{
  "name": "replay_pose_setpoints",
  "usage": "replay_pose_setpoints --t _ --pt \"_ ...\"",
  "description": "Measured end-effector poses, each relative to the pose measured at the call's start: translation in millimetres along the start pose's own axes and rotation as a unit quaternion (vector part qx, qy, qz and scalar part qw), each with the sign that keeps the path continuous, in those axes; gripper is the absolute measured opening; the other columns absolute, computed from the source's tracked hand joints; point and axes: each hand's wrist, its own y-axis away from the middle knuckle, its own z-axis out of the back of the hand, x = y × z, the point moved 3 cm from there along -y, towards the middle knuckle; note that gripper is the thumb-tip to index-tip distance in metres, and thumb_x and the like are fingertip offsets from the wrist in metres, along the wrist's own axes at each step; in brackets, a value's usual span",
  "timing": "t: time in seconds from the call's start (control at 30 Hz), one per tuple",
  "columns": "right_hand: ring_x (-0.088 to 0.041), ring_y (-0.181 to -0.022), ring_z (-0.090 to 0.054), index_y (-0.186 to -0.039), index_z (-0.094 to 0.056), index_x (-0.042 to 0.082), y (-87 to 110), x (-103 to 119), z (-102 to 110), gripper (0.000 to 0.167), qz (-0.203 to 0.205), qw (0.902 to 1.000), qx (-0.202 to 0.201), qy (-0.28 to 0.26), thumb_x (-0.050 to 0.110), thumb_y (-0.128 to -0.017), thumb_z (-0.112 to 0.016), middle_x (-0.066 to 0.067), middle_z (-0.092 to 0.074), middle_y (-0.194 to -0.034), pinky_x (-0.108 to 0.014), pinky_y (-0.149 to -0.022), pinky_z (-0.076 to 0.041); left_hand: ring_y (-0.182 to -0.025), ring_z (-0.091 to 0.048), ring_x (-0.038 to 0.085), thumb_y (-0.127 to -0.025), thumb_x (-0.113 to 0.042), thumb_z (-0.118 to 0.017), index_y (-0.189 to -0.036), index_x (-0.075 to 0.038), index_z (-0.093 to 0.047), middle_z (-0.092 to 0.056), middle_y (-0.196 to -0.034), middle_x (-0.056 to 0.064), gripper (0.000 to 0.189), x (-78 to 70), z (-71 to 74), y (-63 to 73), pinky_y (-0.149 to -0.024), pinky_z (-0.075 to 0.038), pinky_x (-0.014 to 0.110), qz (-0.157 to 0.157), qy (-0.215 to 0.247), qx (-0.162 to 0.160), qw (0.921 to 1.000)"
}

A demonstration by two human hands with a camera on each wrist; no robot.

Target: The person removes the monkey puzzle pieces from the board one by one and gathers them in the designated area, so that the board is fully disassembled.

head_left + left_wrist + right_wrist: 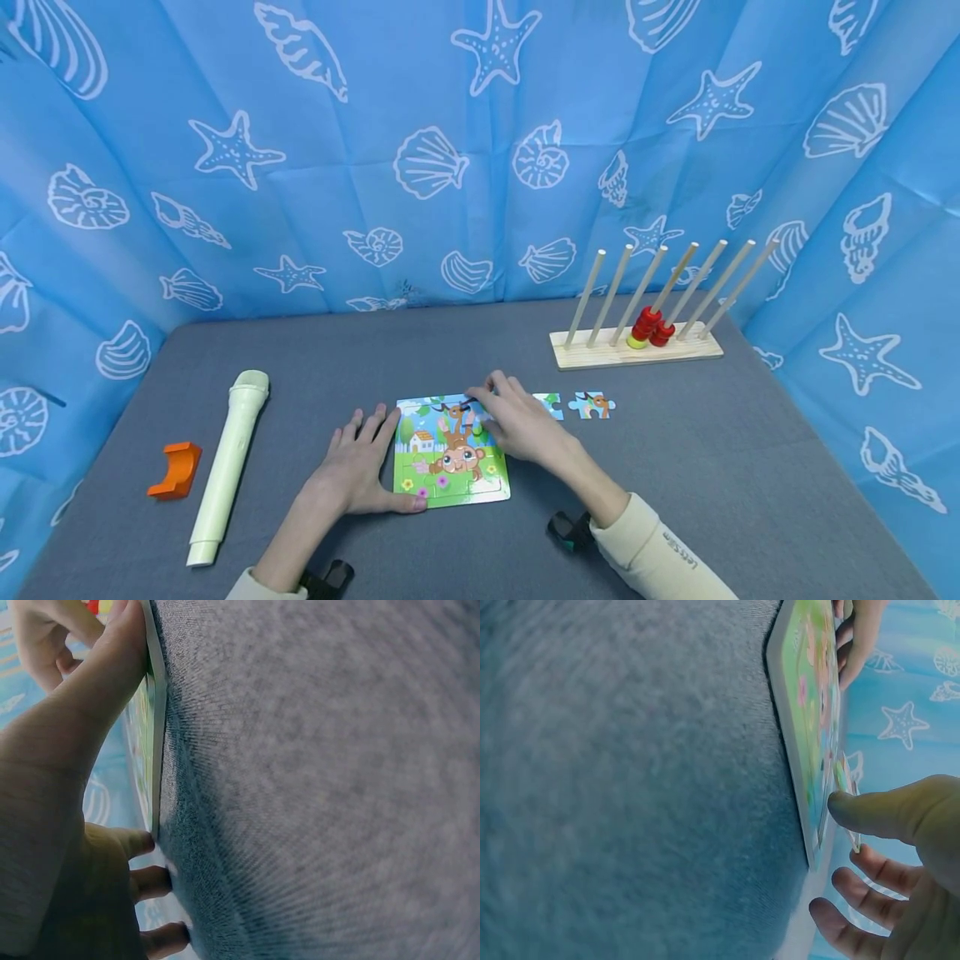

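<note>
A jigsaw puzzle board with a cartoon monkey and a small house lies flat on the table. My left hand is spread along its left side, the thumb on the near edge and the index finger by the far left corner. Over the board's far right part, my right hand pinches a puzzle piece between thumb and fingers. That piece is tilted just above the board in the right wrist view, and is mostly covered by the hand in the head view.
Two loose puzzle pieces lie right of the board: one partly behind my right hand, another farther right. A wooden peg stand with rings stands at the back right. At left lie a pale green microphone and an orange curved block.
</note>
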Motion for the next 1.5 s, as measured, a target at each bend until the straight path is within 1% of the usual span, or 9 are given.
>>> replay_pose_setpoints --t 0.23,0.37,0.7,0.83,1.0,1.17,1.23,1.4,1.5 --pt "-0.022 -0.098 -0.051 -0.14 -0.061 0.008 3.4 -1 5 0.046 0.006 0.9998 0.001 -0.02 0.008 -0.095 -0.07 -0.011 -0.055 -0.12 -0.031 -0.072 -0.046 -0.154 -0.017 0.056 -0.062 -0.08 -0.08 -0.164 -0.009 -0.022 -0.022 -0.169 0.023 0.138 0.7 -0.5 -0.5 -0.119 -0.021 0.074 0.01 -0.001 0.004 0.9999" --pt "-0.022 -0.097 -0.05 -0.14 -0.061 0.008 6.6 -4 8 0.044 0.008 0.9997 0.005 -0.023 0.007 -0.096 -0.068 -0.012 -0.055 -0.121 -0.031 -0.073 -0.045 -0.154 -0.017 0.056 -0.062 -0.08 -0.08 -0.164 -0.009 -0.021 -0.022 -0.169 0.023 0.137 1.3 -0.7 -0.5 -0.119 -0.02 0.074 0.011 0.0 0.005 0.9999" --pt "-0.019 -0.094 -0.048 -0.14 -0.062 0.012 19.7 -21 18 0.046 -0.029 0.9991 0.012 -0.029 0.006 -0.095 -0.07 -0.009 -0.055 -0.119 -0.032 -0.069 -0.042 -0.154 -0.017 0.056 -0.063 -0.079 -0.08 -0.164 -0.008 -0.021 -0.022 -0.169 0.024 0.137 1.9 -1.2 -0.3 -0.119 -0.02 0.074 -0.004 0.003 0.0 1.0" --pt "-0.018 -0.094 -0.048 -0.139 -0.062 0.012 26.6 -30 23 0.046 -0.038 0.9991 0.008 -0.018 0.005 -0.094 -0.071 -0.008 -0.056 -0.117 -0.031 -0.071 -0.043 -0.154 -0.016 0.056 -0.063 -0.078 -0.081 -0.164 -0.009 -0.02 -0.021 -0.169 0.024 0.137 2.1 -1.3 -0.4 -0.119 -0.02 0.075 -0.006 0.006 -0.001 1.0" --pt "-0.019 -0.094 -0.049 -0.137 -0.064 0.011 37.0 -44 30 0.046 -0.04 0.999 0.005 -0.017 0.002 -0.093 -0.071 -0.009 -0.056 -0.116 -0.032 -0.074 -0.045 -0.154 -0.016 0.056 -0.063 -0.079 -0.081 -0.164 -0.009 -0.02 -0.021 -0.169 0.024 0.137 2.5 -1.8 -0.2 -0.119 -0.019 0.075 -0.005 0.007 -0.001 1.0" --pt "-0.024 -0.102 -0.054 -0.137 -0.064 0.011 48.8 -63 41 0.047 -0.07 0.9973 0.016 -0.015 0.004 -0.092 -0.072 -0.012 -0.058 -0.12 -0.044 -0.08 -0.053 -0.154 -0.017 0.056 -0.062 -0.08 -0.08 -0.164 -0.009 -0.02 -0.021 -0.169 0.024 0.138 2.2 -2.1 0.1 -0.118 -0.02 0.075 -0.005 0.004 -0.002 1.0" --pt "-0.025 -0.103 -0.056 -0.137 -0.064 0.011 54.1 -70 46 0.047 -0.079 0.9967 0.017 -0.008 0.005 -0.092 -0.073 -0.013 -0.059 -0.121 -0.046 -0.08 -0.054 -0.154 -0.017 0.056 -0.062 -0.08 -0.08 -0.164 -0.009 -0.02 -0.022 -0.169 0.024 0.138 1.8 -1.8 0.4 -0.118 -0.02 0.075 -0.006 0.004 -0.004 1.0" --pt "-0.021 -0.094 -0.053 -0.137 -0.064 0.007 68.9 -89 60 0.046 -0.072 0.9973 0.006 -0.009 0.003 -0.091 -0.072 -0.012 -0.059 -0.116 -0.04 -0.076 -0.047 -0.154 -0.017 0.056 -0.063 -0.079 -0.081 -0.164 -0.008 -0.021 -0.022 -0.169 0.024 0.137 1.5 -0.8 0.8 -0.118 -0.02 0.075 -0.007 0.006 -0.003 1.0" --pt "-0.023 -0.095 -0.054 -0.137 -0.063 0.005 77.5 -100 67 0.047 -0.075 0.997 0.0 -0.016 0.002 -0.091 -0.073 -0.013 -0.059 -0.116 -0.043 -0.079 -0.049 -0.153 -0.017 0.056 -0.063 -0.079 -0.081 -0.164 -0.008 -0.021 -0.022 -0.169 0.024 0.137 1.4 -0.8 0.6 -0.118 -0.02 0.075 -0.007 0.005 -0.003 1.0"
